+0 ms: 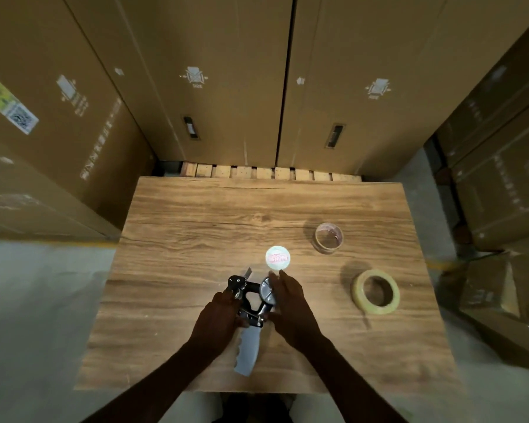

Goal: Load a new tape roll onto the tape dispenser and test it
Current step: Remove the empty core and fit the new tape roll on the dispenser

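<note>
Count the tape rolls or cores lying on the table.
2: a full yellowish tape roll on the table's right side, and an empty core beyond it, farther from the person. Neither is touched.

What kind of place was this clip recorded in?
Most likely a warehouse or stockroom. Tall cardboard cartons with printed handling symbols stand on a wooden pallet, more cartons are stacked at the right, and the small wooden table sits on a bare concrete floor.
</note>
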Action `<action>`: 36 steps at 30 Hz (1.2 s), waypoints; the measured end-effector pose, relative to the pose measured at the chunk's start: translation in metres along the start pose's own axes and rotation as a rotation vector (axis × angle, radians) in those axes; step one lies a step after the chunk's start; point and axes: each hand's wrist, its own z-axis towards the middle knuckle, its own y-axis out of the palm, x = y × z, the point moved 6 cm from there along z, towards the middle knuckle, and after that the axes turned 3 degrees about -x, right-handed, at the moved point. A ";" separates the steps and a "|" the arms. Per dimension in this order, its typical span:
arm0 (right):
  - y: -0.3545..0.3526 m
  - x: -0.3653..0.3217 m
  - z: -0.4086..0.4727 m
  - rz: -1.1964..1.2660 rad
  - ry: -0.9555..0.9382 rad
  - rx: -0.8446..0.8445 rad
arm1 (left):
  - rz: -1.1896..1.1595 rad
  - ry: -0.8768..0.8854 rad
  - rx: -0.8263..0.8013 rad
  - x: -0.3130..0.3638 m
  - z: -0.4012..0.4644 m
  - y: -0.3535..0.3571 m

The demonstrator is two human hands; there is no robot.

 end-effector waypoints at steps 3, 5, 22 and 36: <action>-0.007 0.001 0.011 -0.044 -0.001 -0.087 | 0.012 0.001 0.009 -0.001 -0.002 0.001; -0.011 0.003 0.018 -0.104 0.011 -0.110 | 0.033 0.006 0.012 0.001 -0.001 0.001; -0.010 0.017 -0.005 -0.054 0.135 0.037 | -0.199 -0.053 -0.048 -0.011 -0.008 0.009; -0.162 0.135 -0.081 -0.220 0.548 0.465 | -0.195 -0.080 -0.003 -0.029 -0.026 0.009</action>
